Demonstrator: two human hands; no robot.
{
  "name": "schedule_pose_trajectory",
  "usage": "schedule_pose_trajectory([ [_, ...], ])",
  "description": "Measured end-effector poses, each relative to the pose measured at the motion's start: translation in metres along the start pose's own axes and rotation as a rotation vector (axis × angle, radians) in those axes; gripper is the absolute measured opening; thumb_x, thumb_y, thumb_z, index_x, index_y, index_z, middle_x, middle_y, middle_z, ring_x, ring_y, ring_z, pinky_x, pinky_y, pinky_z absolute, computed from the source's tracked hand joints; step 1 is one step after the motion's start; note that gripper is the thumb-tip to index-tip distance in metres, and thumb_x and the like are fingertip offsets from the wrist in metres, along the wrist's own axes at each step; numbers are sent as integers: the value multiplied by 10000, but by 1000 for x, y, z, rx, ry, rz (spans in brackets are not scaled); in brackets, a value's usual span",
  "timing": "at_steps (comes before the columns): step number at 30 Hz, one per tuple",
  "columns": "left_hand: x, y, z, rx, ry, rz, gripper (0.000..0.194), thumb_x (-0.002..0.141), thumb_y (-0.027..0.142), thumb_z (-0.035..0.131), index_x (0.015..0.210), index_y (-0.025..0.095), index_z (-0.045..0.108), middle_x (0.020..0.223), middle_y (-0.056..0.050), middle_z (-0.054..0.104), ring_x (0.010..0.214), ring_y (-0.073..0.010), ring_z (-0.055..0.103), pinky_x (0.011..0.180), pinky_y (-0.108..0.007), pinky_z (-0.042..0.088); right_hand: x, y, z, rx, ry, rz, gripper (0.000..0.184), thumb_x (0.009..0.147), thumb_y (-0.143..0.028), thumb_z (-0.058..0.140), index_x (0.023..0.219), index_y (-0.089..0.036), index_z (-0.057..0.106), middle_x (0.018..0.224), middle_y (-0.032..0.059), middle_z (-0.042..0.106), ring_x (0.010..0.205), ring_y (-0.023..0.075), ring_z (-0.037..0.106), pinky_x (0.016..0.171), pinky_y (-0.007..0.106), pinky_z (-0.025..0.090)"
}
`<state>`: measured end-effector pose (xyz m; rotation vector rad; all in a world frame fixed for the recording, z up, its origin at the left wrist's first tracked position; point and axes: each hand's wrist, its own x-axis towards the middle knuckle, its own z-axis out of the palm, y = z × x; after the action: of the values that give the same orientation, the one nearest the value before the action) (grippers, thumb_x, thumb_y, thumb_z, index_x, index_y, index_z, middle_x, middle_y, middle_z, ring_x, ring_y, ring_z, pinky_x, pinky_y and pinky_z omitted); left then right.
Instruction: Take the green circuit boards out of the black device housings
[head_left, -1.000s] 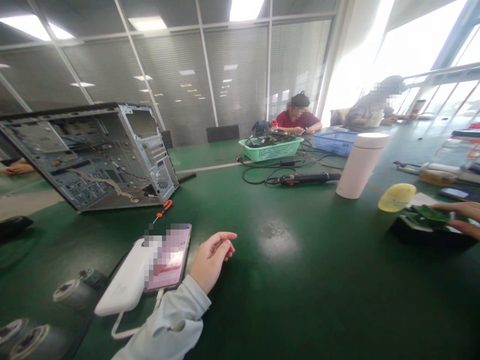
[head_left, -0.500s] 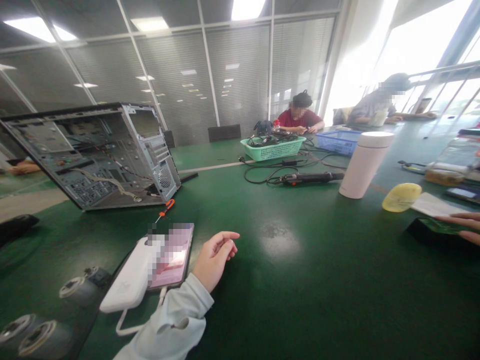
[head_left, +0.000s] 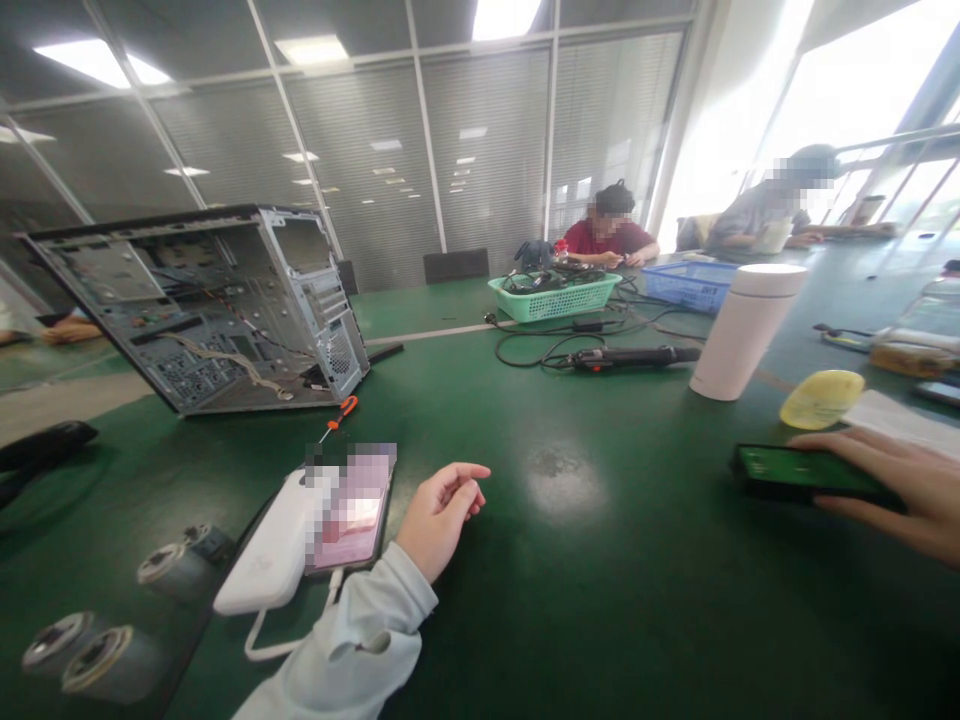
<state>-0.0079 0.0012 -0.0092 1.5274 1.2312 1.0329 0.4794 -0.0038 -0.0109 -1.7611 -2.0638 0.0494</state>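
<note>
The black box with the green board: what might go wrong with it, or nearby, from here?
The right hand grips the box between thumb and fingers; it might slip, or a finger could touch the exposed board.
The left sleeve overlaps the white cable in this view; a sudden move could snag it and perhaps shift the phone.

Toward three o'clock, a shallow black case (head_left: 772, 489) is held with its green circuit board (head_left: 799, 464) facing up, long side running nine to three o'clock; whether it touches the surface (head_left: 615, 610) is hard to tell.
</note>
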Motion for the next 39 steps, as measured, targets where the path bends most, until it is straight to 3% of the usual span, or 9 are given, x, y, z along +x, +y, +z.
schedule_pose_trajectory([
  [2, 0, 0, 0, 1, 4, 1, 213, 920, 333, 580, 1026, 154, 629, 958, -35, 675, 780, -166, 659, 703, -359, 556, 10, -66, 4, 63, -201, -102, 668, 763, -736, 563, 1237, -265, 562, 1227, 149, 511, 1065, 270, 555, 954, 443, 431],
  [6, -1, 1, -1, 4, 9, -21, 223, 916, 326, 587, 1056, 156, 625, 1017, -48, 674, 831, -181, 664, 734, -380, 558, 26, -184, 24, 265, -232, -264, 436, 861, -485, 529, 1233, -258, 532, 1221, 82, 485, 1007, 219, 554, 897, 386, 463],
  [12, 2, 1, -3, -31, 106, -81, 308, 909, 322, 597, 1180, 176, 585, 1187, -79, 629, 974, -231, 648, 810, -438, 551, 34, -273, 69, 551, -125, -354, 451, 799, -270, 605, 1239, -253, 505, 1167, 52, 501, 1032, 200, 519, 922, 353, 431],
  [21, 1, 2, -3, -89, 170, -97, 313, 911, 331, 593, 1183, 177, 583, 1188, -78, 628, 973, -234, 648, 807, -436, 551, 31, -281, 84, 798, -131, -183, 334, 781, -400, 615, 1044, -201, 562, 1053, 56, 529, 919, 184, 515, 853, 331, 419],
  [24, 0, 4, -4, -73, 133, -77, 272, 918, 357, 578, 1107, 164, 608, 1060, -54, 665, 846, -190, 664, 735, -386, 557, 34, -279, 86, 976, -285, -30, 455, 757, -581, 605, 937, -168, 532, 887, 44, 544, 783, 145, 511, 711, 261, 433],
  [27, -1, 10, -5, -55, 113, -21, 395, 915, 504, 502, 804, 157, 655, 692, 11, 634, 621, -149, 603, 645, -325, 502, 38, -278, 83, 1194, -566, 158, 596, 714, -720, 565, 884, -164, 435, 764, 13, 510, 645, 105, 503, 585, 211, 434],
  [32, -2, 17, -1, -37, 135, 32, 624, 781, 734, 415, 537, 195, 615, 487, 5, 520, 520, -171, 505, 563, -313, 399, 45, -276, 70, 1397, -1003, 429, 478, 964, -555, 233, 916, -129, 443, 794, 39, 516, 573, 61, 530, 560, 167, 449],
  [35, -1, 17, 1, -33, 149, 44, 599, 776, 721, 425, 552, 197, 607, 493, 9, 510, 517, -167, 496, 558, -305, 399, 46, -276, 65, 1442, -1084, 473, 529, 1011, -430, 18, 993, -136, 457, 783, 28, 509, 501, 31, 485, 520, 136, 421],
  [39, -1, 13, 2, -37, 162, 59, 499, 823, 641, 429, 696, 193, 610, 585, 7, 548, 544, -167, 528, 535, -293, 435, 42, -274, 71, 1412, -1027, 385, 518, 1006, -471, 73, 1030, -129, 461, 814, 48, 516, 563, 55, 520, 541, 161, 456],
])
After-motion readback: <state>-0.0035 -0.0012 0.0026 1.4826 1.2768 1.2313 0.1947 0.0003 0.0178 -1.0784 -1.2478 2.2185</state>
